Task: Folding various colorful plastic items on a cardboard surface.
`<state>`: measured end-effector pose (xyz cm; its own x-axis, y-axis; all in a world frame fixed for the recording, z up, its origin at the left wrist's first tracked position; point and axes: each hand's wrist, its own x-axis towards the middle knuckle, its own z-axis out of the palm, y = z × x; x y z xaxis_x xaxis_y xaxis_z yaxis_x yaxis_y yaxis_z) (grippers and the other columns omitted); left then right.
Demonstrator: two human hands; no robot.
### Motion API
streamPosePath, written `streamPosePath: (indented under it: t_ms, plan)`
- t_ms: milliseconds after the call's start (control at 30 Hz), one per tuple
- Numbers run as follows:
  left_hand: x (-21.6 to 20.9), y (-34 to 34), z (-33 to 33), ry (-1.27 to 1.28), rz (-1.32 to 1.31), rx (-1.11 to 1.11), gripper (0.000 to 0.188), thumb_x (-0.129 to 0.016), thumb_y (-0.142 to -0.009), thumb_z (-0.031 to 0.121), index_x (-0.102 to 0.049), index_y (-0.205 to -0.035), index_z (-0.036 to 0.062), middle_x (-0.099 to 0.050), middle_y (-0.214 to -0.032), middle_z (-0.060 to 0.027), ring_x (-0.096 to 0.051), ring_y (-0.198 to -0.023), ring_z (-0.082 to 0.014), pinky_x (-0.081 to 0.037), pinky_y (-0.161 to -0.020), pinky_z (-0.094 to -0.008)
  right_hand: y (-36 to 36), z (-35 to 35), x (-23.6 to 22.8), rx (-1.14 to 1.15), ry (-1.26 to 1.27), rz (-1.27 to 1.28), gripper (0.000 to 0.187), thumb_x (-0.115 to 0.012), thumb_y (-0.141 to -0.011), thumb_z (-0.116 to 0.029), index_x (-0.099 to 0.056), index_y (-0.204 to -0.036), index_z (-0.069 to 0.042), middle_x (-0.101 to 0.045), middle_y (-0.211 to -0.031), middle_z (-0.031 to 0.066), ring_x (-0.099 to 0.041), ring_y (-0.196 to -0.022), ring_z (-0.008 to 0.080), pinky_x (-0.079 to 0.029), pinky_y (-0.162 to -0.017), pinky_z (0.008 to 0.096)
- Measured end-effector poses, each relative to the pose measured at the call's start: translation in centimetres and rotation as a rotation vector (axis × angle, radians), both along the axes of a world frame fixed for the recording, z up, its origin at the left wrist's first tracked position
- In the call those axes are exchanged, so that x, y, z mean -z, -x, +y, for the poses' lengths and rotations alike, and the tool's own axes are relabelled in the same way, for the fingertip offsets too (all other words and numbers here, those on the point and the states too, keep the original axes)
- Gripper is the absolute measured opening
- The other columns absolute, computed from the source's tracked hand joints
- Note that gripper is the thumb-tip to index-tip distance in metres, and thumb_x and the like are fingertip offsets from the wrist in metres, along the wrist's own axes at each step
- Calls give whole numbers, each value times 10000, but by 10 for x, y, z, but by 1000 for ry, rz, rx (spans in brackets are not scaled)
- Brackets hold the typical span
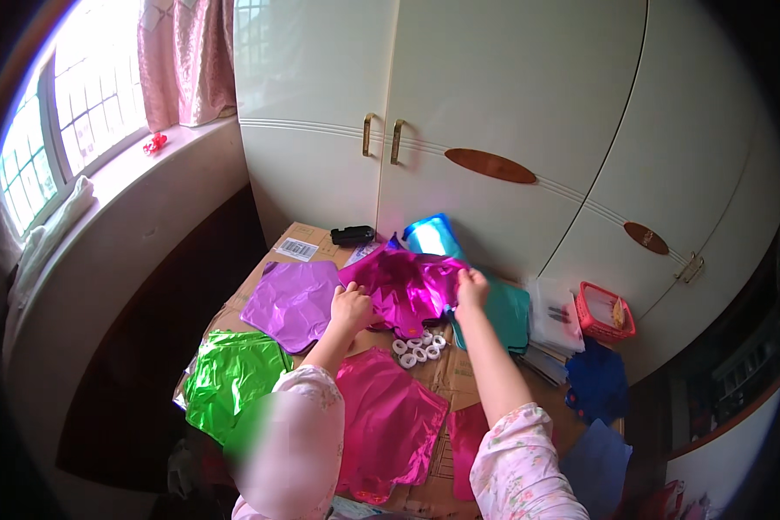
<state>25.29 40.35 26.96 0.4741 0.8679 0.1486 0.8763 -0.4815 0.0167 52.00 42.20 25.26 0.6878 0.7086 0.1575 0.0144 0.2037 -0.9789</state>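
My left hand (352,308) and my right hand (471,290) hold a shiny magenta foil sheet (403,290) between them, each closed on one side of it. The sheet is creased and spread above the far part of the cardboard-covered table. Just in front of it sits a cluster of small white rings (418,350). A lilac foil stack (288,299) lies beside my left hand. Beside my right hand are teal sheets (507,314). Closer to me, a hot-pink foil sheet (390,425) lies between my forearms.
Green foil sheets (232,374) lie at the left edge. At the back are a black object (353,235) and a shiny blue foil piece (433,236). On the right stand a clear plastic box (553,314), a red basket (614,326) and dark blue foil (596,380). A white cabinet (485,95) rises behind.
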Motion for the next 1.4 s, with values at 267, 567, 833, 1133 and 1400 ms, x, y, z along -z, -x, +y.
streamPosePath:
  t_ms: [267,567,833,1133,1400]
  plan:
    - [-11,5,-3,168,25,-75,619,-696,-632,651,-717,-1028,176,-607,-1202,-48,-452,-1198,-222,-329,-947,-410,-95,-37,-86,286,-131,-201,194,-619,-888,-142,-626,-969,34,-656,-873,77,-605,-766,160,-489,-670,322]
    - [0,5,-13,71,-45,-89,618,-610,-748,639,-705,-1050,108,-570,-1243,-73,-434,-1217,-248,-342,-952,-423,-27,-65,-148,171,-161,-1030,88,-572,-818,-56,-656,-801,-75,-654,-762,127,-652,-744,317,-495,-653,415]
    - [-45,95,-38,-73,-145,-194,479,-616,-800,532,-717,-938,84,-595,-1170,-80,-461,-1149,-275,-363,-912,-471,102,-40,-207,9,-678,-1312,120,-547,-809,-60,-632,-889,-91,-611,-805,101,-612,-733,309,-503,-632,417]
    - [-35,178,-69,-72,-47,-322,374,-652,-760,422,-727,-903,84,-671,-1020,-73,-516,-1090,-280,-375,-892,-465,238,-58,-46,-615,-1088,-1965,96,-544,-771,-168,-550,-677,-148,-529,-726,10,-568,-633,151,-488,-548,278]
    - [-12,207,-95,23,-67,-316,378,-632,-794,432,-720,-975,112,-654,-1116,-44,-486,-1161,-249,-350,-915,-475,248,-62,-16,-1062,-545,-1775,150,-602,-805,-229,-625,-797,-80,-619,-814,73,-646,-766,247,-527,-688,353]
